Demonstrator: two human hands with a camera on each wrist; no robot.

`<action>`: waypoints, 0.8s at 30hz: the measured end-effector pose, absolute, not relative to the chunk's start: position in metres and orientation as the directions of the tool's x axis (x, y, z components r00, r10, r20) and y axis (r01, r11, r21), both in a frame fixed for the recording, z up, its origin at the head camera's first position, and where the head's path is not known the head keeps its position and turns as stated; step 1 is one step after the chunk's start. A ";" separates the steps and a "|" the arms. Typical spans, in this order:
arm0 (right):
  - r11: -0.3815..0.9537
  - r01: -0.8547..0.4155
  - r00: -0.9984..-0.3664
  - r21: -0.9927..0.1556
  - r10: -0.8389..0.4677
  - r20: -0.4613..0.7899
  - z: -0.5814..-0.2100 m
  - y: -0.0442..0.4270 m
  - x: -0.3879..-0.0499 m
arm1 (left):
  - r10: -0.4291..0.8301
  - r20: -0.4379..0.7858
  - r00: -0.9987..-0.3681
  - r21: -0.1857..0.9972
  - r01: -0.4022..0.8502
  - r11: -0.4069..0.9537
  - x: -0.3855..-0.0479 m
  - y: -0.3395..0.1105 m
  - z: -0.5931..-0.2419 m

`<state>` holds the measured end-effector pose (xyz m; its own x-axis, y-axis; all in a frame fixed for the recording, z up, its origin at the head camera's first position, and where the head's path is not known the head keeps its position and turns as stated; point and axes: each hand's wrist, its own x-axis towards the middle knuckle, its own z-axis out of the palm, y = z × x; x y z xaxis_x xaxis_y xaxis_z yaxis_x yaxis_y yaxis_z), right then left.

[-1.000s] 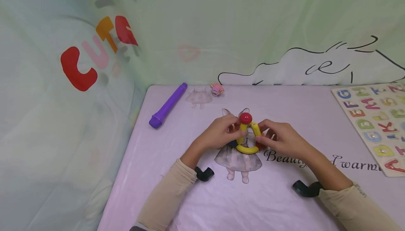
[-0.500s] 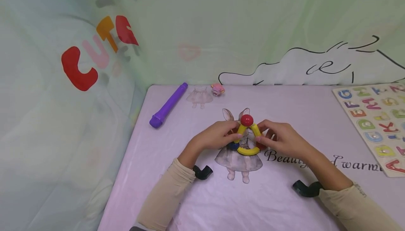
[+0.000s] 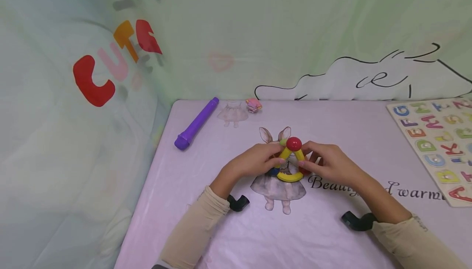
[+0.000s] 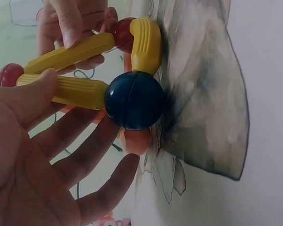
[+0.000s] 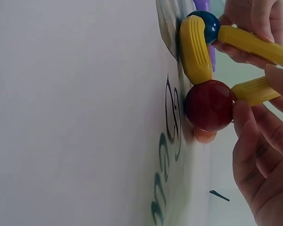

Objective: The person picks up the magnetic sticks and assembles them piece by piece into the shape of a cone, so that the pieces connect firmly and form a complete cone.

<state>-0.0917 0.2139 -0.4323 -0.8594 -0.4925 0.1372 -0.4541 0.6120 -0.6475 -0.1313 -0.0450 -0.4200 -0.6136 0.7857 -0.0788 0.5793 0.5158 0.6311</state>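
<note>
A toy frame of yellow magnetic rods and coloured balls stands upright on the printed cloth. My left hand (image 3: pixel 258 159) pinches the left yellow rod (image 4: pixel 80 92), its lower fingers spread in the left wrist view. My right hand (image 3: pixel 330 161) pinches the right yellow rod (image 5: pixel 253 91) near a lower red ball (image 5: pixel 210 105). At the peak, a red ball (image 3: pixel 294 143) meets both rods' upper ends. A blue ball (image 4: pixel 135 100) sits at the left foot, and a curved yellow rod (image 3: pixel 289 177) joins it to the lower red ball. Part of an orange piece (image 4: pixel 136 142) shows behind.
A purple toy microphone (image 3: pixel 196 123) lies at the back left, with a small pink toy (image 3: pixel 253 105) near the back edge. An alphabet board (image 3: pixel 439 150) lies on the right. Fabric walls (image 3: pixel 236 35) rise behind and at the left of the table.
My left hand has tilted its rod and the top red ball to the right, so the ball now meets the right rod's end. The right hand has stayed nearly still.
</note>
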 end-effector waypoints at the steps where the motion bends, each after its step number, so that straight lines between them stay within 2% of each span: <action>1: 0.610 -0.454 -0.859 -0.649 -0.493 0.138 -0.433 0.214 -0.092 | 0.786 -0.081 -0.613 0.628 0.581 0.518 -0.131 -0.045 -0.419; 11: 0.634 -0.427 -0.864 -0.645 -0.497 0.082 -0.429 0.218 -0.092 | 0.791 -0.084 -0.607 0.565 0.625 0.539 -0.131 -0.044 -0.423; 18: 0.681 -0.421 -0.862 -0.598 -0.505 0.032 -0.428 0.218 -0.094 | 0.783 -0.023 -0.622 0.516 0.664 0.542 -0.132 -0.042 -0.428; 24: 0.719 -0.397 -0.877 -0.571 -0.480 0.005 -0.422 0.222 -0.092 | 0.748 -0.058 -0.662 0.534 0.612 0.583 -0.128 -0.048 -0.425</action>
